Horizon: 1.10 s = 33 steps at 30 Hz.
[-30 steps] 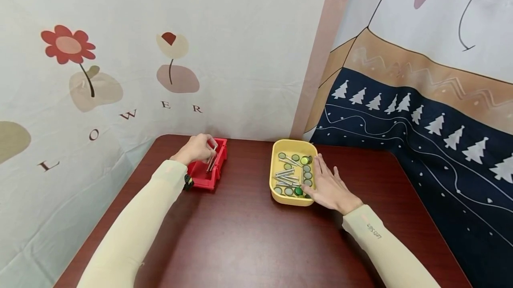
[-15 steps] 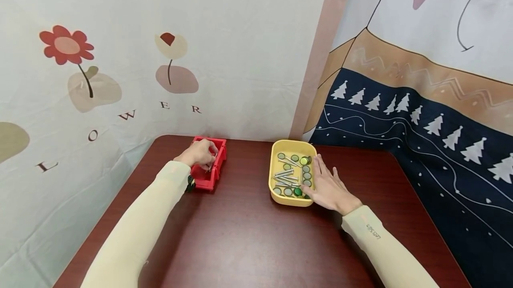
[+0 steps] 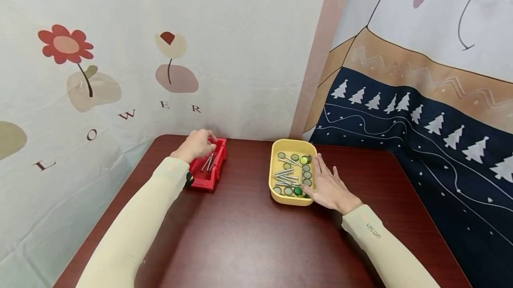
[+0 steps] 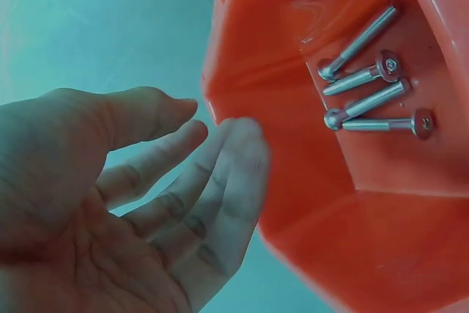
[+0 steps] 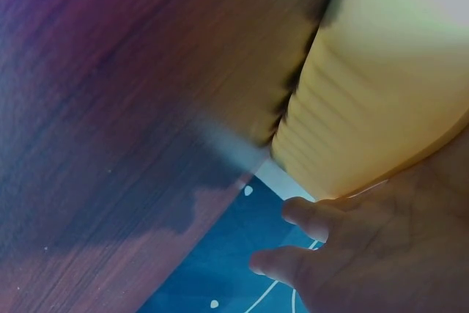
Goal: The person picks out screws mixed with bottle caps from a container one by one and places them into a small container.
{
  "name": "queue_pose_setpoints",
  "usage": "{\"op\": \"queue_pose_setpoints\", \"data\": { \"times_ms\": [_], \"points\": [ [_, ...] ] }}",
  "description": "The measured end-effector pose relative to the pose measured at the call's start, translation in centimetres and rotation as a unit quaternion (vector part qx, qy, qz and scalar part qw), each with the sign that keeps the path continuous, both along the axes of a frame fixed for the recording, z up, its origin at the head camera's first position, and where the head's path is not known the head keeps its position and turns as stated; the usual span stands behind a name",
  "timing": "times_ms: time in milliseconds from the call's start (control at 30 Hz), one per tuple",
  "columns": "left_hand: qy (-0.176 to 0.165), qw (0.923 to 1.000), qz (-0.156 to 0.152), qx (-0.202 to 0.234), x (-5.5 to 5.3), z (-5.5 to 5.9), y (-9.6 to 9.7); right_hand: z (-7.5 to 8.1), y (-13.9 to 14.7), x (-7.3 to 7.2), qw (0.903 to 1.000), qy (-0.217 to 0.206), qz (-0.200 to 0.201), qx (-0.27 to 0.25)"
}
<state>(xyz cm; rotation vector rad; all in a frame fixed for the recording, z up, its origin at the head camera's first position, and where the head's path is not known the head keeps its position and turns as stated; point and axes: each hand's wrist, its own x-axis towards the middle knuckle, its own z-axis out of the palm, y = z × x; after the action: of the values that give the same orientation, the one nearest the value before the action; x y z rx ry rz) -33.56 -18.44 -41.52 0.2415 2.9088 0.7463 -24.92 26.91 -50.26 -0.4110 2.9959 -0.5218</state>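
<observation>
My left hand (image 3: 197, 144) hovers over the back left of a red plastic bin (image 3: 203, 184), its fingers relaxed. In the left wrist view nothing lies between thumb and fingers, and several silver bolts (image 4: 366, 104) rest on the bin's floor, apart from the hand. On the right, a yellow tray (image 3: 292, 201) holds several silver bolts (image 3: 284, 176) and several round bottle caps (image 3: 307, 175). My right hand (image 3: 330, 191) lies against the tray's right side with straight fingers, the thumb over the rim. In the right wrist view it touches the yellow wall (image 5: 381, 108).
Both containers stand near the back of a dark red-brown wooden table (image 3: 236, 230). A pale cloth (image 3: 240, 56) printed with flowers hangs behind it. A navy cloth (image 3: 380, 119) with white trees hangs at the right.
The left hand has dipped into the red bin, let go of a bolt and risen back out, away from the bolts. The right hand has stayed on the yellow tray.
</observation>
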Motion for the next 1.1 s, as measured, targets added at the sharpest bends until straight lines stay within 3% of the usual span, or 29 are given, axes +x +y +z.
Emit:
{"op": "queue_pose_setpoints", "data": {
  "times_ms": [267, 633, 833, 1100],
  "points": [
    [0.096, 0.9939, -0.011, -0.052, 0.7, 0.0, 2.3, -0.3, 0.1, 0.0, 1.0000, 0.001, 0.000, 0.000],
    [0.203, 0.9640, -0.115, -0.128, 2.5, 0.6, 8.0, -0.2, -0.2, 0.2, 1.0000, -0.003, -0.004, -0.007],
    [0.229, 0.9453, -0.170, -0.158, 3.1, 0.5, 11.6, 0.0, -0.1, 0.1, 1.0000, 0.005, 0.000, 0.001],
    [0.203, 0.9320, -0.217, -0.208, 3.4, 0.0, 16.6, 0.0, -0.1, 0.0, 1.0000, -0.004, -0.001, -0.001]
  ]
}}
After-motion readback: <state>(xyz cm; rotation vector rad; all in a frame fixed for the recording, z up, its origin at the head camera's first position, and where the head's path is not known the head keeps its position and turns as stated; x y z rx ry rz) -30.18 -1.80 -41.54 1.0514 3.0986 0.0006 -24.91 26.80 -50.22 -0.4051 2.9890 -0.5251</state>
